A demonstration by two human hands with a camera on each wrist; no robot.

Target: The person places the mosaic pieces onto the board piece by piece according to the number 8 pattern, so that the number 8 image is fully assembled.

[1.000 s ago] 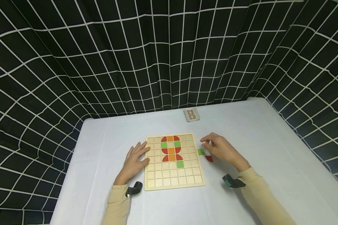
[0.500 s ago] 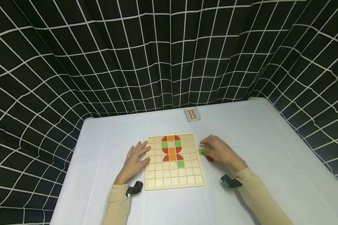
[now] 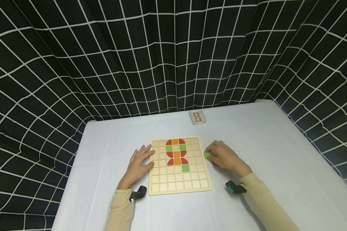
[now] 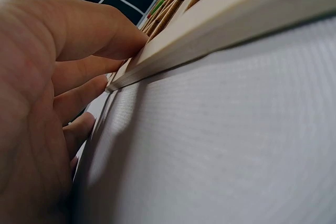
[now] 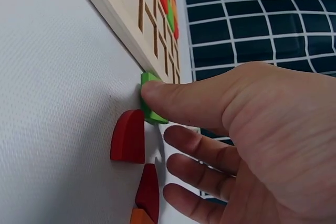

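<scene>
The left hand (image 3: 137, 168) is held with fingers extended and spread, its fingertips resting on the left edge of the wooden board (image 3: 179, 192). By the right hand (image 3: 224, 156), a green tile (image 3: 206, 155) is pinched between thumb and index finger, just beside the board's right edge. Compared with 0.5 s ago, the right hand's grip has been narrowed. Nearby, 2 red pieces (image 5: 128, 139) and 1 orange piece (image 5: 140, 217) are seen; in the head view they are mostly hidden by that hand. Beyond the board, a patterned card (image 3: 197, 117) is noted.

The white table (image 3: 112, 138) is evenly bright. The left hand (image 4: 42, 87) casts a soft shadow, and the curtain (image 3: 167, 56) looks curved at left and right.
</scene>
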